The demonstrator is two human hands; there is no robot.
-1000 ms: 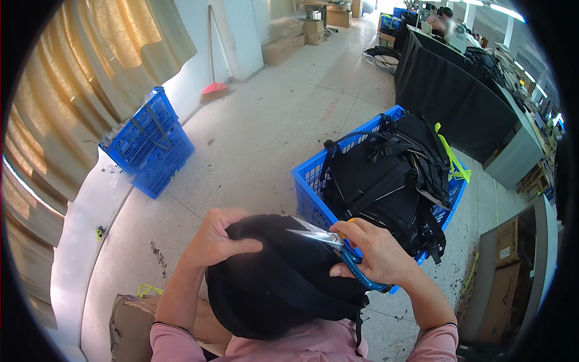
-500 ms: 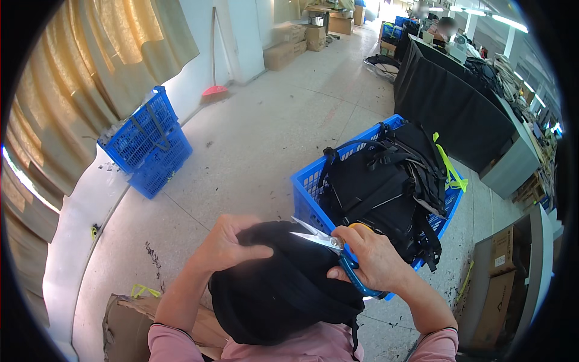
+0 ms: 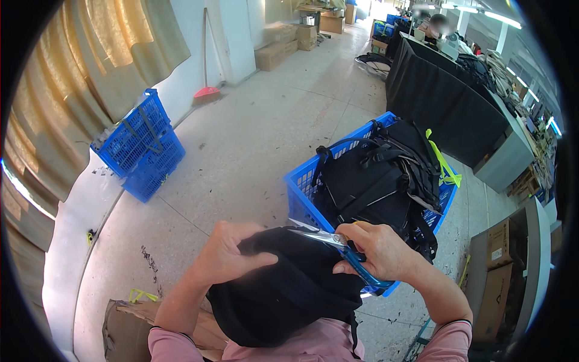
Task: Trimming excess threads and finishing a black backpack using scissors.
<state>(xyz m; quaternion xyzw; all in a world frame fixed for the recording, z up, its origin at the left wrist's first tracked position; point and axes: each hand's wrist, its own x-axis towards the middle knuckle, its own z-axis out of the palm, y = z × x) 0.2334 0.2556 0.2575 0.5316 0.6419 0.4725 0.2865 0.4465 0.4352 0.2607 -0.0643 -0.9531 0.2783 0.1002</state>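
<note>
Left hand (image 3: 226, 256) gripping black bag (image 3: 283, 289), right hand (image 3: 380, 250) clasping blue-handled scissors (image 3: 338, 244)

A pale tiled floor (image 3: 265, 127), littered with scraps, runs to a white wall (image 3: 238, 36) where a red broom (image 3: 206, 90) leans. Beige curtains (image 3: 78, 78) glow with daylight at left; a black-draped surface (image 3: 446, 108) and what seem cardboard boxes (image 3: 500, 265) stand right.

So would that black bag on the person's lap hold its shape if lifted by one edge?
Probably not. The black bag bulges and folds under the left hand, so it looks soft and floppy. Its fabric looks matte, likely not slippery. The right hand holds scissors against it.
</note>
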